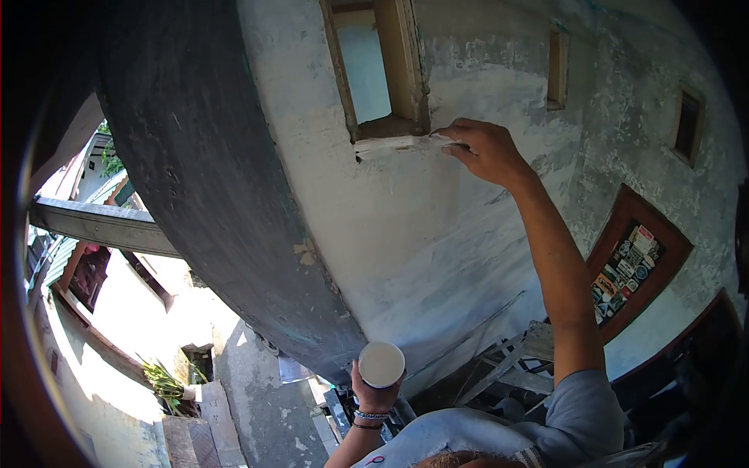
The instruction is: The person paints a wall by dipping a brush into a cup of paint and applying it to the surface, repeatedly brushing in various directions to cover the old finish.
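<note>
With right hand at two o'clock, pinching a thin tool, hard to identify, by the white ledge under the window, probably for fine control; with left hand at six, clasping a cup mouth-up, likely against spills.

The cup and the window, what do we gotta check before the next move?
1. Cup held in the left hand: ok.
2. Pale filling showing inside the rim: ok.
3. Right hand up at the bottom edge of the window: ok.
4. White strip under the window neat: not ok, looks uneven.
5. What the right hand grips: cannot tell, too small.
</note>
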The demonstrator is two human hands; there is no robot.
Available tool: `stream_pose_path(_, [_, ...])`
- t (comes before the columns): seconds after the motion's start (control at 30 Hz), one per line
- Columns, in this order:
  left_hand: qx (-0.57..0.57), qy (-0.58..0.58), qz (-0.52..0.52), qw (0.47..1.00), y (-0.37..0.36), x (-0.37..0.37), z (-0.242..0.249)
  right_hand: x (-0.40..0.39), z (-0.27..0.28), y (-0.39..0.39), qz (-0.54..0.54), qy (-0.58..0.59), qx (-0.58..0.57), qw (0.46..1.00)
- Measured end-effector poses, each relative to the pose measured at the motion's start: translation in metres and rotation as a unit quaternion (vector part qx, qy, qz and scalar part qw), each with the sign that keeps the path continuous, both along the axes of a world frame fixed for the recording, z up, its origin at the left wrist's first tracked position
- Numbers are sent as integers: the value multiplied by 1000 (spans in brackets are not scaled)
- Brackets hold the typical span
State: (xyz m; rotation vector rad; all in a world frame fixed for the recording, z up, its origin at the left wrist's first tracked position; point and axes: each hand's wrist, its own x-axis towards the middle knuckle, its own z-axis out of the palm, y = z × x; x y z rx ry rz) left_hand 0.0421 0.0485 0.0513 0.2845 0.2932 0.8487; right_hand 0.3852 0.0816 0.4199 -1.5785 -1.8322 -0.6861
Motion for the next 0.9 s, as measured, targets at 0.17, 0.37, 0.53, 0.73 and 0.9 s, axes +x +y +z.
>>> stream_pose_path(0.17, [-3, -19, -5, 1000, -1, 0, -1, -9, -8, -3, 4, 72, 20, 997])
stream_pose_path(0.37, [3, -4, 0, 1000, -2, -2, -1, -28, -30, -1, -8, 64, 24, 998])
stream_pose_path(0.53, [-5, 24, 14, 1000, -6, -4, 4, -14, -47, -23, 8, 39, 83, 996])
stream_pose_path(0.73, [0, 11, 0, 1000, -2, -4, -3, 18, -38, -22, -73, -79, 167, 980])
stream_pose_path(0.9, [-47, 11, 24, 999, -9, 4, 15, 27, -29, -31, -71, -123, 170, 975])
